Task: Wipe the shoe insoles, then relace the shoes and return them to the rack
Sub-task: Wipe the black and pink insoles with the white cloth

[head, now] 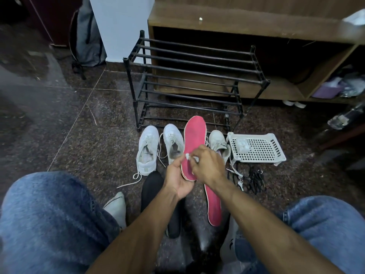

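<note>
The left hand (178, 179) grips a pink insole (194, 143) upright by its heel; the right hand (209, 165) pinches a white wipe (188, 156) against it, above 3 white shoes (148, 149).

a white perforated plastic tray (256, 148) sits on the dark speckled stone floor (79, 123), a small clear-wrapped item (242, 145) in its near-left corner — behind it, a wooden cabinet (237, 22) with an open shelf. a grey backpack (87, 40) leans against the white wall (122, 26) — far left.
</note>
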### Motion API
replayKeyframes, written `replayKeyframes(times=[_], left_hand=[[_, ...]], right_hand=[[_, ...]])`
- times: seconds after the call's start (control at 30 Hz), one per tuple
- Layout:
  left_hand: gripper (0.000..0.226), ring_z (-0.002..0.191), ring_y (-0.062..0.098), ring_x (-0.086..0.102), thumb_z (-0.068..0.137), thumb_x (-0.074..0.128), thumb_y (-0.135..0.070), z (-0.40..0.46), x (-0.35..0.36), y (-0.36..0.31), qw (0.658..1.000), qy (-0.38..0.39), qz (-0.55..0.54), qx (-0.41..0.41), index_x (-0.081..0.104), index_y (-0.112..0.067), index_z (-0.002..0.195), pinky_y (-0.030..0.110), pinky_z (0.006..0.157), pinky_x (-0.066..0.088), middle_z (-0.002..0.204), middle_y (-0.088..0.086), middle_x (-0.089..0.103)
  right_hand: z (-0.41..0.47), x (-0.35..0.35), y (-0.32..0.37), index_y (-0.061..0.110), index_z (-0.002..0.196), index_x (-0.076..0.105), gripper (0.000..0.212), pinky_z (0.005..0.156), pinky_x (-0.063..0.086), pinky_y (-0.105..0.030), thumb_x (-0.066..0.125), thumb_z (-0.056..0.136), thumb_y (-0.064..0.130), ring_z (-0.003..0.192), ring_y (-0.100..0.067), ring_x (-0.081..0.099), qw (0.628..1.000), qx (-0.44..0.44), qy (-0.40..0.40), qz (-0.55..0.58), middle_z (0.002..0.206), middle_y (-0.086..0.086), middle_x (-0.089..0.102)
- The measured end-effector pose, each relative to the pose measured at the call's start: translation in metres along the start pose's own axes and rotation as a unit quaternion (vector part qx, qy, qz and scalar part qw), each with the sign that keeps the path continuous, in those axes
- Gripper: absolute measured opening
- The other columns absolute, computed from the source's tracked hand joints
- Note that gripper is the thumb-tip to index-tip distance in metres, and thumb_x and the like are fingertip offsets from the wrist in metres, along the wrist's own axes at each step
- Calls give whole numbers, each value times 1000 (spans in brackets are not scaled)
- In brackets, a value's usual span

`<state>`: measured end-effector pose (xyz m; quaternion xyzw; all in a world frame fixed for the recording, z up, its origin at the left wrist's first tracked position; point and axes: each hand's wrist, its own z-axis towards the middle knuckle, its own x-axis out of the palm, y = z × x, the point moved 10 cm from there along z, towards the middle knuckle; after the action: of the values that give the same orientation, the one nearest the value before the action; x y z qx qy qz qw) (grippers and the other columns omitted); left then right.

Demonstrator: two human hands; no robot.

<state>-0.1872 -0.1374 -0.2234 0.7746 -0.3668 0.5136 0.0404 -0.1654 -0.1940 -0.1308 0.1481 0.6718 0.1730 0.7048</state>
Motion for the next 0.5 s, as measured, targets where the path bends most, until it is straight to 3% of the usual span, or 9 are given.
replayKeyframes(times=[0.1, 0.23, 0.3, 0.43, 0.5], left_hand=[[40, 95, 26, 67, 93, 48, -28, 1, -3, -8, 1000, -9, 3, 2, 64, 0, 118, 36, 91, 52, 107, 15, 68], [38, 85, 24, 65, 97, 46, -31, 2, -16, -11, 999, -40, -1, 2, 64, -1, 112, 36, 90, 50, 95, 12, 66], [40, 89, 26, 66, 98, 44, -30, 0, -11, -3, 999, -28, -18, -3, 63, 0, 118, 39, 89, 52, 101, 14, 68], [39, 81, 24, 71, 101, 41, -26, -5, -6, 7, 999, -21, -29, -13, 60, 0, 122, 34, 67, 60, 99, 15, 72], [41, 81, 25, 70, 100, 41, -27, -3, -8, 2, 999, -26, -25, -7, 59, 1, 124, 34, 70, 60, 100, 16, 70]], right_hand=[[-8, 13, 14, 22, 101, 73, 20, 76, 52, -38, 58, 89, 22, 88, -21, 62, 998, -45, 35, 29, 100, 7, 63], [-22, 28, 21, 25, 99, 74, 21, 77, 51, -36, 57, 88, 22, 93, -20, 61, 987, -103, 119, 20, 102, 9, 63], [-9, 19, 13, 26, 104, 72, 22, 82, 51, -39, 56, 90, 27, 98, -21, 62, 992, -91, 90, -20, 109, 9, 64], [6, -4, -9, 21, 107, 72, 22, 82, 46, -35, 55, 94, 27, 95, -21, 63, 999, -11, 6, -41, 107, 5, 63], [-3, 4, -3, 21, 101, 73, 19, 81, 48, -34, 57, 91, 23, 91, -21, 63, 999, -25, 24, 5, 102, 6, 65]])
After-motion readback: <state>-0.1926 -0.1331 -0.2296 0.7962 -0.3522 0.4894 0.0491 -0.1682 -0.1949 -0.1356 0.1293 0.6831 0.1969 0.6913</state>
